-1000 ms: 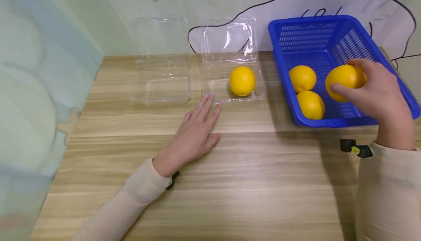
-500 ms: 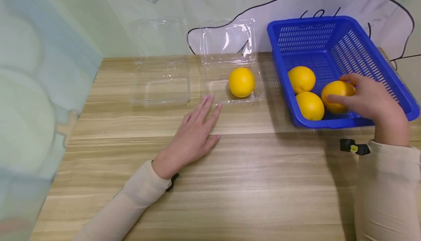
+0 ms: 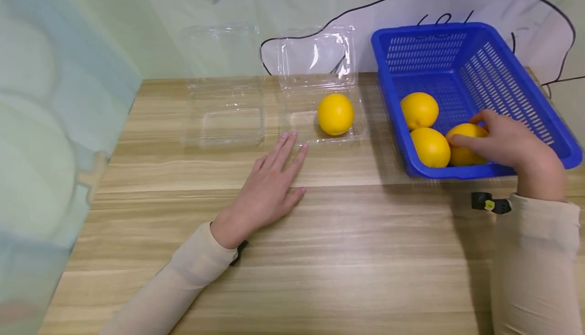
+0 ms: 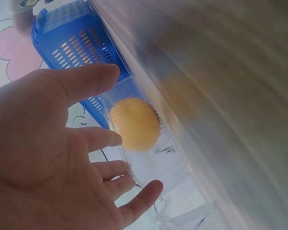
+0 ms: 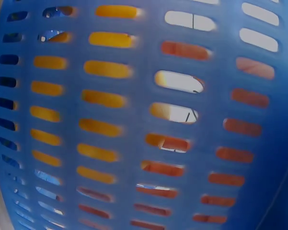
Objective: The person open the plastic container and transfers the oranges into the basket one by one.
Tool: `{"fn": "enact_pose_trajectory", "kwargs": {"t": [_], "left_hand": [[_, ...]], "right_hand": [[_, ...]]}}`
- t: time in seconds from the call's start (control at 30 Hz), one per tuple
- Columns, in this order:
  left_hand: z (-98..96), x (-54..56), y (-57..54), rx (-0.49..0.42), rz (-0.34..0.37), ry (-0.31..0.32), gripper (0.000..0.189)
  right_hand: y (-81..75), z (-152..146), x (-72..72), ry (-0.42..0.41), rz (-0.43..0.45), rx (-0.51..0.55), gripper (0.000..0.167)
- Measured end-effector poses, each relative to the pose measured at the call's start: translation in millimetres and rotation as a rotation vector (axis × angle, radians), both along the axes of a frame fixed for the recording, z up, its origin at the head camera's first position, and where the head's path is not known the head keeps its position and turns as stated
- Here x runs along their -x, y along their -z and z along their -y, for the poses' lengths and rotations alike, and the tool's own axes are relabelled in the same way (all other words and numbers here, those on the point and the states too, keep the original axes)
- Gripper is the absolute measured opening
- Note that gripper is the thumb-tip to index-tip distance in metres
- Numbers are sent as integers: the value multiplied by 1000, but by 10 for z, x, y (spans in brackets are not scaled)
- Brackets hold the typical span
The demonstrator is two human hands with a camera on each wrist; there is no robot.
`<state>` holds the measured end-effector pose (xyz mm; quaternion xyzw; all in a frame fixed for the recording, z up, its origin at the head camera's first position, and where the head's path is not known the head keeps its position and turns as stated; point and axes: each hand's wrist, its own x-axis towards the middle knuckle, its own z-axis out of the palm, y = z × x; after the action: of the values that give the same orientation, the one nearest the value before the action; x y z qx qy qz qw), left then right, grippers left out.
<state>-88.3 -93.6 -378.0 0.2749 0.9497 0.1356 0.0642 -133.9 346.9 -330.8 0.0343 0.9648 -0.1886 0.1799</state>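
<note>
My right hand (image 3: 507,139) reaches into the blue plastic basket (image 3: 461,172) and grips an orange (image 3: 468,144) low in its front part, thumb on the near left side and fingers over the far side. Two more oranges (image 3: 419,110) lie along the basket's left wall. In the right wrist view the slotted basket wall (image 5: 139,96) covers most of the hand and fruit. My left hand (image 3: 267,185) rests flat on the table with fingers spread, fingertips at the front edge of a clear clamshell box (image 3: 297,122). Inside that box sits a single orange (image 3: 335,114).
A second clear clamshell box (image 3: 233,124) stands to the left, its lid raised against the wall like the first one's. Behind the wooden table (image 3: 343,254) hangs a printed backdrop (image 3: 160,20). Another patterned panel borders the left side.
My right hand has lowered the orange into the basket, down and slightly left, beside the two others. The left hand has stayed in place.
</note>
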Motion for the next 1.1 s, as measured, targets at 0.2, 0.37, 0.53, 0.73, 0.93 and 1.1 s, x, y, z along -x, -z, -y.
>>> {"fn": "enact_pose_trajectory", "kwargs": {"t": [0.2,0.37,0.53,0.73,0.93,1.1], "left_hand": [[-26,-6,-20,3,28,-10,86],[-28,-16,-24,11,13,-7,86],[-19,-21,-38,16,8,-9,86],[-12,-14,-45,27,8,-13,85],[-32,-19,-45,21,4,-4,86],[-13,-43,-69,40,-6,-13,86]], "right_hand": [[-18,4,-23,50,-17,-14,100],[-4,-3,-28,103,-29,-29,96],[10,9,-24,131,-49,-33,92],[-29,136,-32,199,-121,-16,89],[-137,392,-29,256,-316,44,79],[-229,670,-21,215,-449,150,69]]}}
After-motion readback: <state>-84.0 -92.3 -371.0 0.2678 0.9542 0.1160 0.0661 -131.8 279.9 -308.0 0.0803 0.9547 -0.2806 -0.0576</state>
